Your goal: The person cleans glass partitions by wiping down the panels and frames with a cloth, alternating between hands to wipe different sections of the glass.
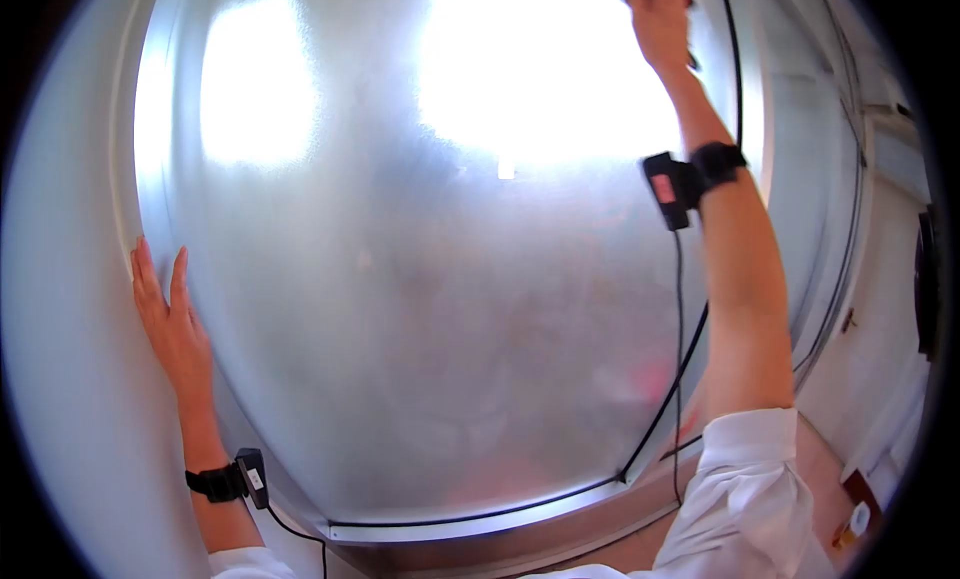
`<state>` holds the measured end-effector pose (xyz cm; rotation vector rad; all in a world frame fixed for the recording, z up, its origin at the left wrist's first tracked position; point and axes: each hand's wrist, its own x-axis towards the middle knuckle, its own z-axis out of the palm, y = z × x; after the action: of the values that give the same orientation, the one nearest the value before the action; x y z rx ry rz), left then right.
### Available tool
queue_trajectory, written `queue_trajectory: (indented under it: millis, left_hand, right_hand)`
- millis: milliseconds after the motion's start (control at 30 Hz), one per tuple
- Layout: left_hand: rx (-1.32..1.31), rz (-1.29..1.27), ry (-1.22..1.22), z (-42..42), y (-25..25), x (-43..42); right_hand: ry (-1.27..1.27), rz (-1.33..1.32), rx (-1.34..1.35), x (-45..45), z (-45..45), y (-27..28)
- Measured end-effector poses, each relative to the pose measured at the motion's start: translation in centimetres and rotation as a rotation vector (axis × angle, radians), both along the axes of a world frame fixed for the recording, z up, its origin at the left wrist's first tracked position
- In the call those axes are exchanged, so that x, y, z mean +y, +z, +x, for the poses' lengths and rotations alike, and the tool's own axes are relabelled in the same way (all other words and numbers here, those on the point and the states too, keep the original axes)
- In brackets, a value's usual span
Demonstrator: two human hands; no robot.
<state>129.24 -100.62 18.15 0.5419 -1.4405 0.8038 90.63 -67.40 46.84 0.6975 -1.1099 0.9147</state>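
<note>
A large frosted, silvery panel fills the middle of the view, with bright glare across its upper part. My left hand lies with fingers stretched against the pale frame at the panel's left edge. At the top right, my right hand is raised by the panel's upper right part, its fingers curled round a dark object that is mostly hidden. A black strap with a small box and cable sits on each forearm.
A black strip runs along the panel's right side, and another along its bottom edge. To the right stand a further glass panel and a white wall or door. A dark round object shows at the far right.
</note>
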Motion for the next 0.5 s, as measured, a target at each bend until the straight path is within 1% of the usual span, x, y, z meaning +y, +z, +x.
queue_trajectory:
  millis: [33, 67, 100, 133, 167, 200, 233, 267, 300, 333, 367, 400, 433, 467, 500]
  left_hand:
    - [0.008, -0.007, -0.045, 0.2, 0.0, -0.2]
    - [0.011, 0.008, -0.025, 0.3, -0.1, -0.2]
    - [0.007, 0.021, -0.016, 0.1, -0.1, 0.0]
    - [0.003, 0.035, -0.004, 0.1, -0.1, 0.1]
    - [0.007, 0.048, 0.023, 0.0, -0.1, -0.2]
    - [0.014, 0.023, -0.033, -0.1, -0.1, -0.6]
    - [0.023, 0.001, -0.087, 0.0, -0.2, -1.1]
    - [0.037, 0.016, -0.114, -0.2, -0.2, -1.2]
    - [0.059, 0.029, -0.143, -0.3, -0.1, -0.9]
    - [0.052, 0.055, -0.075, 0.1, 0.0, -0.5]
    - [0.045, 0.080, -0.010, 0.3, 0.2, 0.0]
    - [0.065, 0.057, -0.041, 0.1, 0.5, 0.5]
    - [0.084, 0.032, -0.070, 0.2, 0.6, 0.7]
    - [0.098, 0.034, -0.056, 0.3, 0.3, 0.5]
    - [0.098, 0.050, -0.123, 0.2, -0.3, 0.0]
  right_hand:
    - [-0.004, 0.018, 0.053, 1.9, -2.5, 0.0]
    - [-0.100, -0.007, 0.202, 3.7, -9.2, 0.9]
    - [-0.145, -0.068, 0.113, 4.7, -9.6, 0.2]
    - [-0.204, -0.059, 0.147, 5.8, -9.9, -0.6]
    - [-0.270, -0.148, 0.218, 6.6, -12.5, -0.2]
    - [-0.275, -0.118, 0.165, 7.3, -12.5, -0.4]
    - [-0.242, -0.150, 0.082, 7.1, -12.7, -0.8]
    - [-0.287, -0.162, 0.085, 7.9, -14.7, -0.2]
    - [-0.187, -0.164, 0.144, 8.3, -15.1, 0.1]
    - [-0.189, -0.250, -0.068, 7.8, -14.3, -0.2]
    - [-0.211, -0.307, -0.019, 7.7, -16.0, 0.4]
    - [-0.489, -0.470, -0.091, 6.8, -14.9, 0.4]
    - [-0.454, -0.459, -0.157, 5.3, -12.5, 0.6]
    - [-0.415, -0.395, -0.105, 2.8, -9.2, 0.4]
    - [-0.386, -0.326, -0.061, -0.1, -5.9, -0.5]
